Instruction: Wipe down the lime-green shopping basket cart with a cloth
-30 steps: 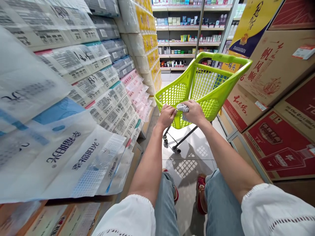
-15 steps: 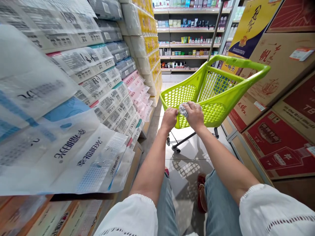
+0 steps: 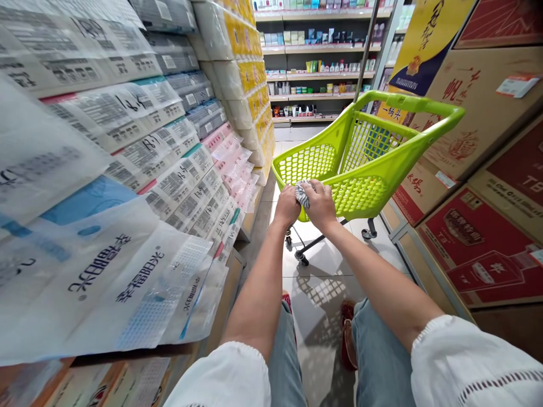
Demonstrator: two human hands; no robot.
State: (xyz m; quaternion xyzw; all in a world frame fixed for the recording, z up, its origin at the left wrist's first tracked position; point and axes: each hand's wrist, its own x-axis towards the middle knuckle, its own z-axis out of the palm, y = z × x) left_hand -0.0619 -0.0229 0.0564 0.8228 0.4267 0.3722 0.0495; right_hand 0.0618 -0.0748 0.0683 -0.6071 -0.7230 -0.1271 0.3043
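Observation:
A lime-green plastic shopping cart [image 3: 373, 144] stands tilted in the aisle ahead of me. My left hand [image 3: 287, 206] is closed on its near rim. My right hand [image 3: 319, 202] is closed right beside it, pressing a small grey-and-white patterned cloth [image 3: 301, 192] against the same rim. The cloth shows between the two hands. The cart's basket looks empty.
Stacked plastic-wrapped paper packs [image 3: 127, 169] fill the left shelving. Cardboard cartons [image 3: 479, 113] and red boxes [image 3: 483, 249] line the right. Shelves of bottles [image 3: 318, 68] close the far end. Tiled floor [image 3: 322, 294] runs between, with my legs and red shoes below.
The cart swung to the right and turned, and both hands with the cloth shifted slightly left along its near rim. The grip stayed the same.

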